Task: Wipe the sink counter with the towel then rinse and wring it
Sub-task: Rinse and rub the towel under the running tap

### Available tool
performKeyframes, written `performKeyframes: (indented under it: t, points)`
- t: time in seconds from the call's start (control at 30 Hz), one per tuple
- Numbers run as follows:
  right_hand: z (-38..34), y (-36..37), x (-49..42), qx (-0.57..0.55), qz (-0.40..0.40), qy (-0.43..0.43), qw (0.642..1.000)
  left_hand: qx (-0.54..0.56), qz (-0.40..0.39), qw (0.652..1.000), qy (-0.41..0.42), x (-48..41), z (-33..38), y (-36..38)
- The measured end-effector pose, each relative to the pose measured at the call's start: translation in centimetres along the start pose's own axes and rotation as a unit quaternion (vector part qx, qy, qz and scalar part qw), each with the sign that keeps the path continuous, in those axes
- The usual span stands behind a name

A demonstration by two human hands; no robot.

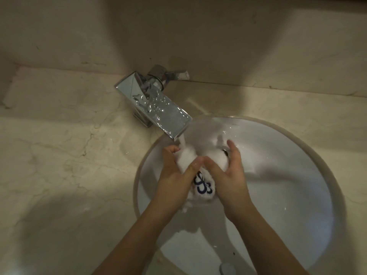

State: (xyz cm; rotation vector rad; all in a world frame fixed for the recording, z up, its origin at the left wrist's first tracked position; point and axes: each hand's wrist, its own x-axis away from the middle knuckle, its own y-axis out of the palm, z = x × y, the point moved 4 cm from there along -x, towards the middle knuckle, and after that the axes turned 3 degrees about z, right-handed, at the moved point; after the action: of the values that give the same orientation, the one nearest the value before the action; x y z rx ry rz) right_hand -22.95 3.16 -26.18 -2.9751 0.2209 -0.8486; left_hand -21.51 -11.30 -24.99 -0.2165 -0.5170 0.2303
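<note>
Now rinsing: both hands hold the bunched white cloth towel [202, 169] under the chrome faucet [156, 108].
Left hand [174, 173] and right hand [228, 175] curl closed around it over the white round basin [297, 175]; wringing likely comes next, needing a firm twist.

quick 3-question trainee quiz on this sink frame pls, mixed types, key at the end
1. True or false: the towel is lying flat on the counter.
2. Multiple choice: where does the water from the faucet land? A) on the bare counter B) on the towel, held over the sink C) in a cup
3. Fill in: the towel is white with a dark ____ embroidered mark.

Key:
1. False. The left hand and right hand hold it bunched between them over the sink.
2. B
3. blue
</note>
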Motion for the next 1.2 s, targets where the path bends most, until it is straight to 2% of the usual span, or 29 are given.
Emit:
performKeyframes:
  t: [0.1,0.2,0.33,0.43,0.57,0.7,0.73,0.8,0.87,0.9,1.0,1.1,1.2]
  points:
    - [-0.8,0.1,0.6,0.069,-0.01,-0.144,0.987,0.037,0.024,0.998,-0.039,-0.6,0.1,-0.5]
    - [-1.1,-1.1,0.3,0.085,-0.001,-0.182,0.98,0.034,-0.001,0.999,-0.015,-1.1,-0.3,-0.6]
    - [-0.2,-2.4,-0.1,-0.083,0.057,-0.067,0.993,-0.023,-0.027,0.999,0.031,-1.0,0.3,-0.7]
    - [0.6,-1.3,0.9,-0.133,0.081,-0.039,0.987,-0.004,-0.005,1.0,0.0,-0.6,0.3,0.2]
    - [0.2,1.2,3.0,-0.035,0.08,-0.095,0.992,0.058,0.083,0.994,-0.047,-0.4,0.3,1.2]
    - [-1.7,2.3,2.1,0.122,0.069,-0.175,0.975,0.06,0.075,0.995,-0.013,-1.5,0.4,0.8]
    - [-2.1,2.7,0.8,0.162,0.067,-0.178,0.968,0.054,0.065,0.996,-0.004,-1.5,0.4,0.6]
    - [-2.5,3.6,-2.6,0.216,0.047,-0.123,0.967,0.007,0.068,0.997,0.026,-1.0,0.7,0.2]
    - [-2.1,4.3,-4.8,0.197,0.0,-0.032,0.98,-0.06,0.071,0.994,0.064,-0.6,0.9,0.1]
    - [-1.7,4.4,-4.9,0.183,-0.012,-0.017,0.983,-0.078,0.074,0.992,0.073,-0.6,1.1,0.1]
    - [-2.4,3.2,-1.7,0.182,0.003,-0.1,0.978,-0.066,0.074,0.993,0.057,-1.2,1.8,-0.1]
    - [-3.2,1.9,2.5,0.155,-0.004,-0.168,0.974,0.021,0.038,0.999,0.002,-2.1,1.8,0.0]
    - [-3.2,2.2,3.1,0.201,-0.011,-0.188,0.961,0.043,0.02,0.999,-0.025,-2.0,0.9,0.2]
